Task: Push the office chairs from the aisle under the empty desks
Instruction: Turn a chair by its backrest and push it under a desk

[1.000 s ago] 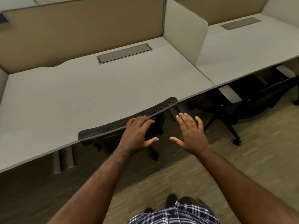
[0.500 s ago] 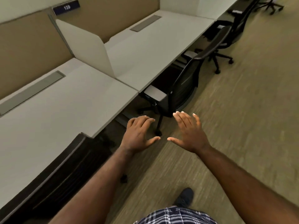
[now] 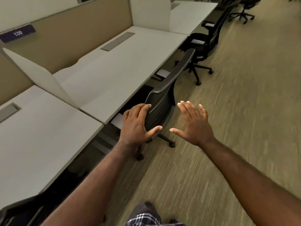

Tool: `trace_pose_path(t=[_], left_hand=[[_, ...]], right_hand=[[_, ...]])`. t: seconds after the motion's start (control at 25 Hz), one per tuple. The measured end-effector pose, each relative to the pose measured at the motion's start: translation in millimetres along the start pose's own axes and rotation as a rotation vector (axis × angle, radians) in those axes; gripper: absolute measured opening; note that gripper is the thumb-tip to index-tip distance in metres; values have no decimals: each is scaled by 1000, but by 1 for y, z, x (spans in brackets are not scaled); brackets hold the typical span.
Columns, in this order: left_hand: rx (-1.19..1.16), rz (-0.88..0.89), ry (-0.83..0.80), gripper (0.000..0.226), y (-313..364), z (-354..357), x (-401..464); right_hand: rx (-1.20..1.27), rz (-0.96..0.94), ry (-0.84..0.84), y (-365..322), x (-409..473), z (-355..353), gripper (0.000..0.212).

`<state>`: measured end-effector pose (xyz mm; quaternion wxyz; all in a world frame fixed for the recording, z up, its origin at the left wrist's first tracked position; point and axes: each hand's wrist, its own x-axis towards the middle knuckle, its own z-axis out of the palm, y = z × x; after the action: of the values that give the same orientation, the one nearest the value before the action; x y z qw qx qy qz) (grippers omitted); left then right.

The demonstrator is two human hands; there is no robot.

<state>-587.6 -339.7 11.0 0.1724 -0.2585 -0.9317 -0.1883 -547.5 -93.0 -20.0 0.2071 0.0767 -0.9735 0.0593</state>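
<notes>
Row of pale grey desks [image 3: 104,82] running from lower left of the frame to upper right, backed by a tan partition [image 3: 78,35] and split by white dividers [image 3: 40,75]. Dark label [image 3: 17,33] with pale digits, blurred, at upper left on the partition. Grey cable hatches [image 3: 118,41] set into the desktops near the partition. Striped beige-brown carpet [image 3: 236,111] filling the right half, smeared by motion.

Nearest chair [image 3: 164,98], black mesh, at frame centre: backrest tilted and beside the middle desk's edge, seat partly under it, casters out on the carpet. Second chair [image 3: 210,39] beyond it toward upper right, standing out from the next desk. Third chair [image 3: 244,13] at far upper right, in the aisle, blurred. Dark chair back [image 3: 21,212] at lower left corner, tucked against the near desk.

Left hand [image 3: 136,126] at centre, fingers spread and curled, overlapping the nearest chair's backrest in view; contact impossible to judge. Right hand [image 3: 193,124] just to its right, fingers splayed, empty, over the carpet. Plaid cloth [image 3: 146,219] at bottom centre.
</notes>
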Motion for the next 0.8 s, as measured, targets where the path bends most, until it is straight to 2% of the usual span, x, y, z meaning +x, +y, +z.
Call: trace_pose_path(t=[0.28, 0.4, 0.52, 0.6, 0.8], left_hand=[[-38, -47, -14, 90, 5, 56, 134], [-79, -71, -147, 96, 1, 83, 175], [15, -111, -335, 107, 4, 105, 198], [109, -174, -405, 109, 8, 116, 205], [230, -477, -401, 94, 21, 131, 228]], right_hand=[[-77, 39, -33, 86, 94, 26, 97], [-93, 68, -62, 121, 128, 40, 98], [-69, 81, -93, 150, 162, 51, 99], [-47, 71, -116, 167, 188, 61, 100], [35, -44, -228, 221, 265, 91, 110]])
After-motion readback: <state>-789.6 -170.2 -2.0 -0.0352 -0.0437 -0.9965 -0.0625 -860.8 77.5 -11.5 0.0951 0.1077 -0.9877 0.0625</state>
